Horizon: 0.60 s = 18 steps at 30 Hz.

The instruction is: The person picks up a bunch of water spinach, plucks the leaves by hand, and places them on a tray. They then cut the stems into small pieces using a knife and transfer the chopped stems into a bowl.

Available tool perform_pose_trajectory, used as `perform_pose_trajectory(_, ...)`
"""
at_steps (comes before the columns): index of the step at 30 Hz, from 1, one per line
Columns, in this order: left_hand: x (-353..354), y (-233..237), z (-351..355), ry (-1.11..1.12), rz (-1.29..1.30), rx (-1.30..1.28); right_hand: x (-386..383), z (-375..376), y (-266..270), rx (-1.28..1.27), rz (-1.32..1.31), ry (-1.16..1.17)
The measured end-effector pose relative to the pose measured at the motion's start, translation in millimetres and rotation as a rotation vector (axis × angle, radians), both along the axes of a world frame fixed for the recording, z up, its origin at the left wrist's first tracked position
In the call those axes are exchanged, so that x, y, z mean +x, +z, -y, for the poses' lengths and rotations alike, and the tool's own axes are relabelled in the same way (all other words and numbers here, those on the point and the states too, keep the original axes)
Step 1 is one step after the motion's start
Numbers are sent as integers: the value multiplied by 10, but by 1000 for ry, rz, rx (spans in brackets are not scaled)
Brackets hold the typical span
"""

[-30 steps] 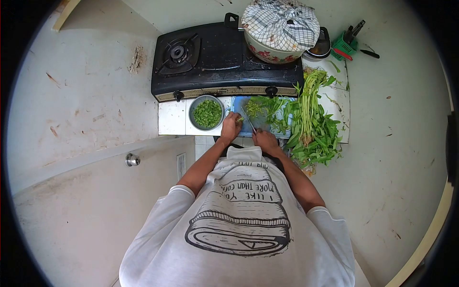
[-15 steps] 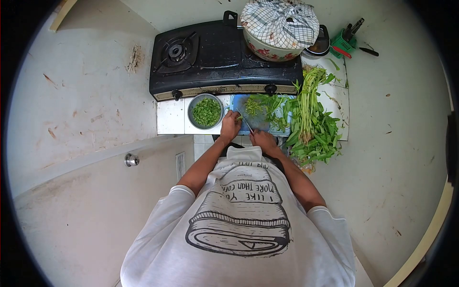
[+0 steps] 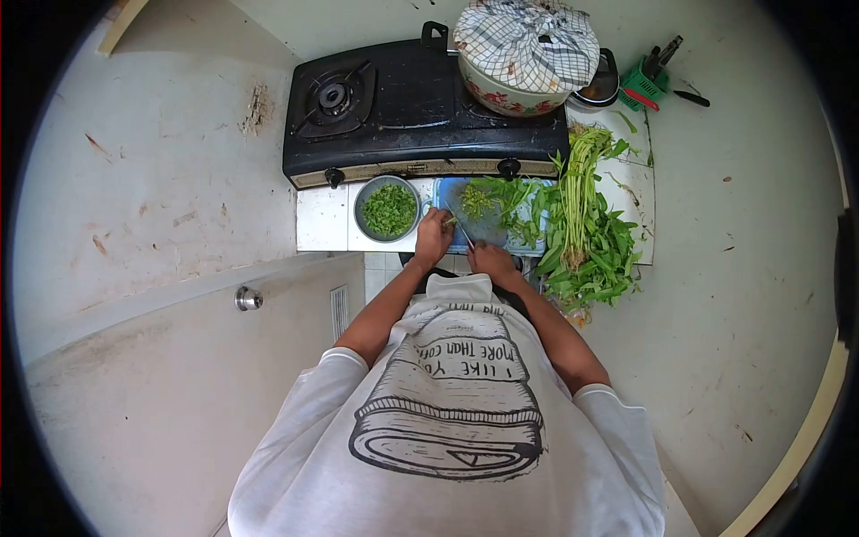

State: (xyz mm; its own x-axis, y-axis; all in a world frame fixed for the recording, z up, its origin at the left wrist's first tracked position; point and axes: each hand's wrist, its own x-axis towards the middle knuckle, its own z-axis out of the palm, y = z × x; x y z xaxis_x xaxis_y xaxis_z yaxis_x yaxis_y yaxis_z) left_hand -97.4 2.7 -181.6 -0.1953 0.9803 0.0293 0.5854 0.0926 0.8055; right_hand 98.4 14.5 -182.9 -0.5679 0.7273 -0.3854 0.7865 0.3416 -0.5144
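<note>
My right hand [image 3: 491, 260] is closed round the handle of a knife [image 3: 464, 233], whose blade slants up and left over a blue cutting board [image 3: 441, 191]. Close to the blade, my left hand [image 3: 435, 234] pinches a small bit of green stem [image 3: 451, 220]. Chopped stem pieces [image 3: 479, 200] lie on the board beyond the knife, with loose green leaves [image 3: 519, 210] on its right side. Just left of the board stands a grey bowl [image 3: 359, 209] holding finely chopped greens [image 3: 388, 211].
A large bunch of long-stemmed leafy greens [image 3: 586, 224] covers the counter [image 3: 320, 219] at right and hangs over its front edge. Behind the board is a black gas stove [image 3: 412, 98] bearing a cloth-covered pot [image 3: 514, 97]. A green basket [image 3: 642, 80] with utensils stands at far right.
The whole view has shifted very slightly. Both hands and the knife stay in nearly the same place over the board.
</note>
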Motion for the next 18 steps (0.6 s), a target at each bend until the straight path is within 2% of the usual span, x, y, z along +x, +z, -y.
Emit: perform_pose_trajectory(18,3,-29,-14,21,7,-3,61,-4,148,7,38,32)
